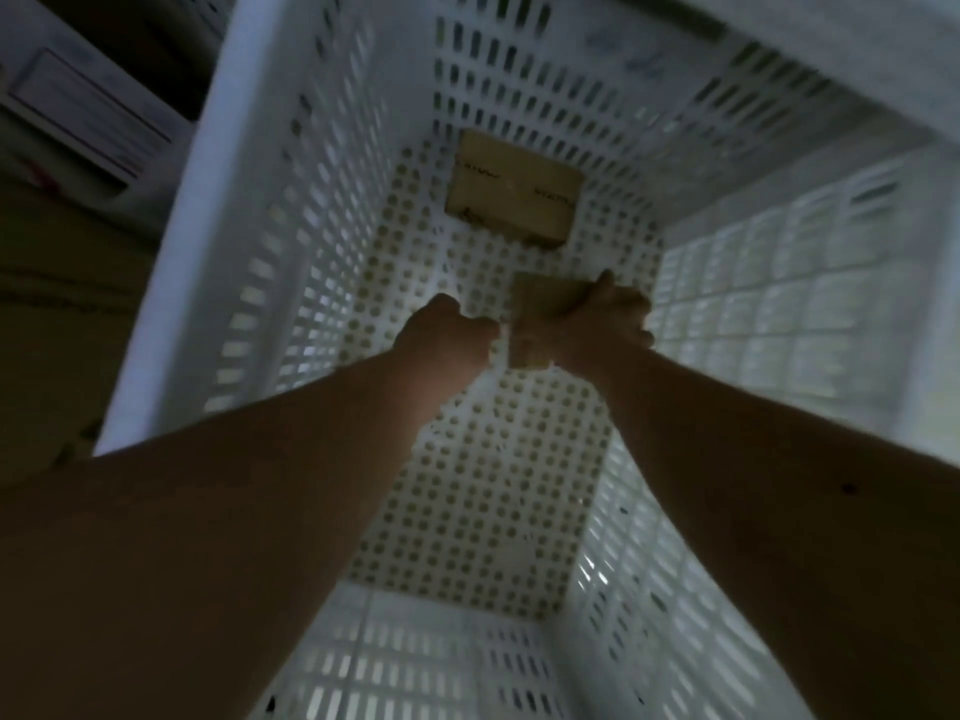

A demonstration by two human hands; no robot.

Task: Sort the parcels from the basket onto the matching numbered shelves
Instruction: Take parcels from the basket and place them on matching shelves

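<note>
From my seat I saw both arms reaching deep into the white basket [249, 210], and the risks were mostly about grip and reach. The right hand [618, 317], just right of centre, had its fingers wrapped round a small brown parcel [540, 301] held between the two hands above the basket floor. The left hand [447, 330], at centre, was curled at the parcel's near edge, but blur kept me from telling whether it truly pinched the parcel or only touched it. If the hold was one-handed, I judged the parcel might twist out and drop back onto the perforated floor. A second, larger box [511, 187] lay flat on the floor toward the top of the frame, well apart from the hands, so knocking it seemed unlikely. The tall slotted walls stood close on both sides; a hasty lift could catch the parcel's corner or a forearm on the rim. The light was dim and no label was readable to me, so a misread number and a wrong shelf seemed a real danger.
</note>
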